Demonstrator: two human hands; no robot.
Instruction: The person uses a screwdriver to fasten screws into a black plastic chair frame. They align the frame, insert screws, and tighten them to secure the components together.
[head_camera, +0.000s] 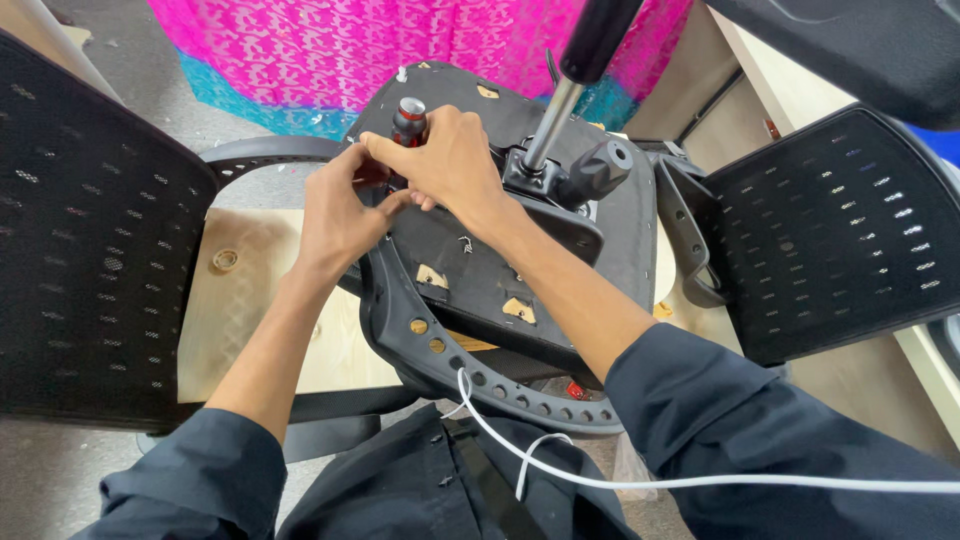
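Right hand (450, 160) is clamping the red-and-black screwdriver (408, 120) on the upturned black fabric seat underside (480, 280); left hand (340, 215) is pinching beneath; fastening appears unfinished.

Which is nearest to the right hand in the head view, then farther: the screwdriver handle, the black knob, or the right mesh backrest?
From the right hand:
1. Screwdriver handle, under its fingers, at left.
2. Black knob, just right, by the metal post.
3. Mesh backrest, far right.

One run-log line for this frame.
right hand: grips screwdriver | left hand: at its tip | upturned chair seat | armrest
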